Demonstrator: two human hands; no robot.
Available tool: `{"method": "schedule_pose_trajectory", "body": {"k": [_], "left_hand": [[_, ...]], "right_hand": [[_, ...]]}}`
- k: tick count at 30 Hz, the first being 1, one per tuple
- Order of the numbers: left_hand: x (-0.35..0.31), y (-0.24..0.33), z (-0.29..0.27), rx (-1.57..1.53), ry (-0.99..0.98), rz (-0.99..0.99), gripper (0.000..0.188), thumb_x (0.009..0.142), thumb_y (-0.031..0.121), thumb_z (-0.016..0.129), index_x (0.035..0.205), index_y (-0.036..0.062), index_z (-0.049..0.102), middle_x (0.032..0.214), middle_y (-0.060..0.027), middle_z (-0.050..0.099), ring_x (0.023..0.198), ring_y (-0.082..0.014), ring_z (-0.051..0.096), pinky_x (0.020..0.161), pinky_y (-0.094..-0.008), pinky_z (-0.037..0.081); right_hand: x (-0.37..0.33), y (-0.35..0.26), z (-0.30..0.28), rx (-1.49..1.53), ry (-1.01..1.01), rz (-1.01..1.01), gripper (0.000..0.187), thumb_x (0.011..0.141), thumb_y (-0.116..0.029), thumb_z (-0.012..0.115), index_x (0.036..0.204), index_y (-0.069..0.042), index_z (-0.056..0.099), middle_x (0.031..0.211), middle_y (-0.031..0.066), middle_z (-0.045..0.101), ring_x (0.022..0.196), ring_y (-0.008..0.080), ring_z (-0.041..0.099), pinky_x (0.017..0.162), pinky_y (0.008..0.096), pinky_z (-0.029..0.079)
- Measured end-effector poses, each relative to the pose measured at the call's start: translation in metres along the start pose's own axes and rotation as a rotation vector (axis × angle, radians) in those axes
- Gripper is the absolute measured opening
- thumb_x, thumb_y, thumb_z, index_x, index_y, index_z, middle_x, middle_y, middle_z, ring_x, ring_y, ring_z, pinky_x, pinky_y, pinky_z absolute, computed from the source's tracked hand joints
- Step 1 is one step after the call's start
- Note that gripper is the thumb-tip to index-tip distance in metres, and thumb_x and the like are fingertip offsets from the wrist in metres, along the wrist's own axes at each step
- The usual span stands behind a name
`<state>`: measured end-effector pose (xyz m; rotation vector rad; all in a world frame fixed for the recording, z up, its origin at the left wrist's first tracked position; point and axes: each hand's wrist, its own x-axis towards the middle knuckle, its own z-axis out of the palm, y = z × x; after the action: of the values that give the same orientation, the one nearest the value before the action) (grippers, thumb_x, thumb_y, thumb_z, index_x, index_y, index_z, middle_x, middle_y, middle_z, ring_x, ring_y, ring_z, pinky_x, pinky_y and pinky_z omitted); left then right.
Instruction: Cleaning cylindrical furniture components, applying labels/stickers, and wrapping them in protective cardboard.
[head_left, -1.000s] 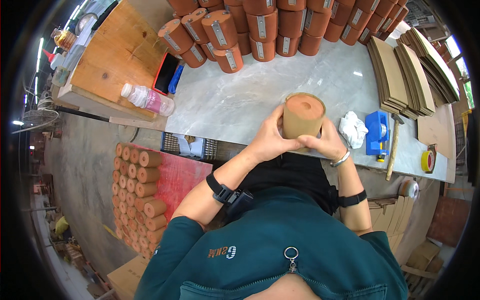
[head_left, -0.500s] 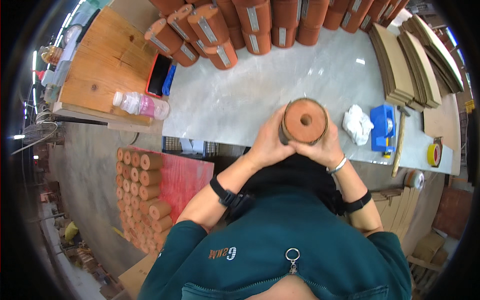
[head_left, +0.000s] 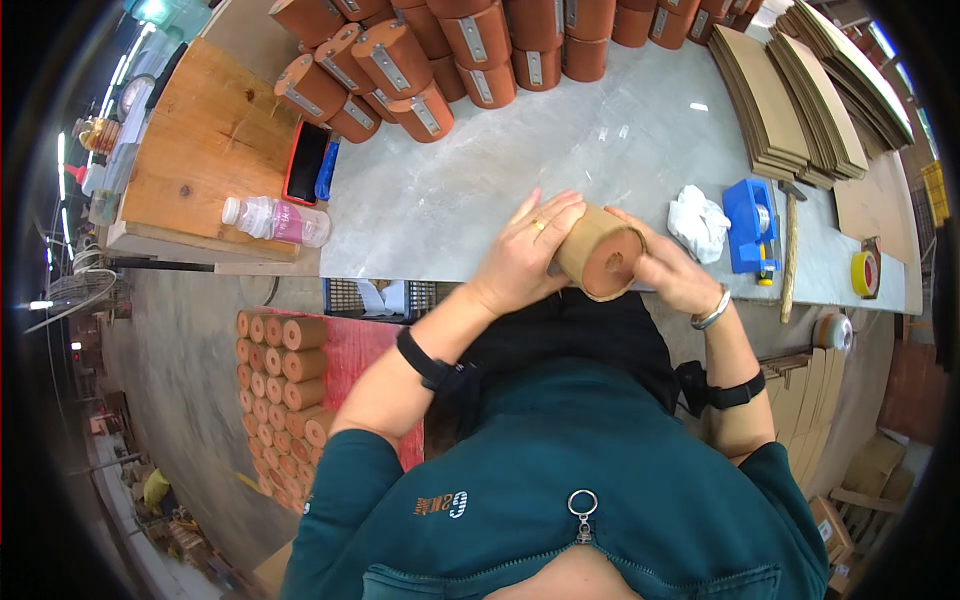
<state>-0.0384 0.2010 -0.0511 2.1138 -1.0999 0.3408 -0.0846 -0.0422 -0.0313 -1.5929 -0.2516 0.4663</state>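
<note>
A reddish-brown cylinder with a hole in its end face and tan cardboard wrapped round its side (head_left: 601, 254) is held between my hands at the table's near edge. It lies tilted, its end face turned toward me. My left hand (head_left: 530, 248) presses against the cardboard from the left, fingers laid along the top, with a ring on one finger. On the other side my right hand (head_left: 678, 272) grips the rim, thumb near the end face and fingertips behind the cardboard. The cylinder hides the undersides of both hands' grip.
Stacked red-brown cylinders with metal strips (head_left: 470, 40) line the back of the metal table (head_left: 430, 200). Cardboard sheets (head_left: 765, 105), a blue tape dispenser (head_left: 745, 225), a hammer (head_left: 791, 250) and crumpled white material (head_left: 698, 222) lie right; a bottle (head_left: 278, 220) left. Bare cylinders (head_left: 280, 390) stand lower left.
The cylinder has tipped from facing up to lying tilted, its cardboard side now showing. My left hand has moved up onto the cardboard; my right hand has shifted slightly right.
</note>
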Motion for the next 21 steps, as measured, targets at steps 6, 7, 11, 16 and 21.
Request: {"method": "schedule_pose_trajectory", "body": {"k": [6,7,11,16,21], "left_hand": [[0.030,0.000,-0.020,0.322,-0.152,0.382,0.045,0.084,0.016,0.064,0.128,0.0067,0.060,0.134,-0.0104,0.060,0.129,-0.0246,0.056,0.114,-0.0488,0.035],[0.034,0.002,-0.022,0.334,-0.164,0.416,0.043,0.085,0.014,0.061,0.128,0.0070,0.061,0.134,-0.0098,0.061,0.128,-0.0243,0.056,0.114,-0.0482,0.035],[0.043,0.009,-0.022,0.360,-0.204,0.487,0.046,0.086,0.011,0.056,0.132,0.0078,0.058,0.140,-0.0093,0.056,0.133,-0.0261,0.051,0.115,-0.0484,0.033],[0.052,0.037,-0.027,0.177,-0.143,0.186,0.067,0.082,0.014,0.065,0.145,0.0059,0.043,0.148,-0.0185,0.045,0.142,-0.0324,0.039,0.116,-0.0447,0.031],[0.060,0.057,-0.001,-1.170,-0.197,-0.793,0.072,0.086,0.026,0.073,0.144,0.0005,0.040,0.139,-0.0180,0.051,0.132,-0.0270,0.046,0.109,-0.0405,0.038]], "right_hand": [[-0.005,-0.018,0.014,0.063,0.110,0.152,0.075,0.099,-0.047,0.053,0.146,0.008,0.035,0.135,0.0210,0.055,0.122,0.0242,0.055,0.102,0.0337,0.043],[-0.003,-0.012,0.016,-0.016,0.128,0.076,0.074,0.098,-0.044,0.057,0.145,0.009,0.036,0.133,0.0208,0.056,0.120,0.0236,0.056,0.102,0.0337,0.044],[-0.007,0.009,0.017,-0.118,0.239,-0.137,0.075,0.092,-0.035,0.068,0.144,0.009,0.037,0.129,0.0201,0.058,0.119,0.0227,0.057,0.102,0.0334,0.044],[-0.018,0.010,0.021,0.005,0.457,-0.213,0.077,0.089,-0.029,0.071,0.144,0.011,0.034,0.133,0.0230,0.056,0.123,0.0250,0.055,0.104,0.0350,0.042],[-0.031,-0.004,0.020,-0.240,0.628,-0.309,0.094,0.086,-0.033,0.073,0.147,0.015,0.019,0.131,0.0344,0.053,0.123,0.0382,0.057,0.101,0.0393,0.045]]}}
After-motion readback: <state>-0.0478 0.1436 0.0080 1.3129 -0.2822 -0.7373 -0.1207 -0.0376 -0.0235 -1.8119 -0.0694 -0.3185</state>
